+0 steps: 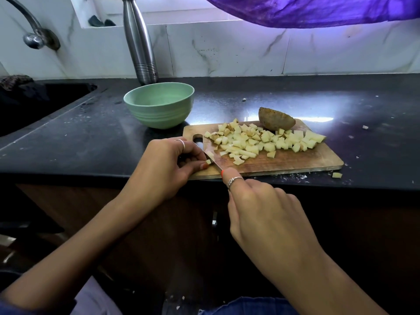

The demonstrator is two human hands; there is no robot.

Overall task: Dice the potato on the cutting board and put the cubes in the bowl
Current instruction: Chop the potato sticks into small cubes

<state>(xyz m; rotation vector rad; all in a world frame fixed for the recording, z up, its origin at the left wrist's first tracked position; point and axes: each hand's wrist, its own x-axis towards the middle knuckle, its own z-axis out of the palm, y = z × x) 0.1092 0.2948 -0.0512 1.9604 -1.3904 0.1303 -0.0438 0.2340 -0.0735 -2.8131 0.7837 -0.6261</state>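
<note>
Hidden: knife (pixel 208 156) handle, inside right hand (pixel 261 214)
Left hand (pixel 169 165): fingertips pinching potato piece (pixel 208 161) against blade
Right hand: curled round knife

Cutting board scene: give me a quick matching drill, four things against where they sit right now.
Things:
1. bowl
2. potato half
3. cubes
4. steel bottle

Places:
A. piled on the middle of the cutting board
B. standing against the wall behind the bowl
C. far edge of the board, skin side up
D. on the counter, left of the board

Pairs: 1-D, 2-C, 3-A, 4-B
</note>
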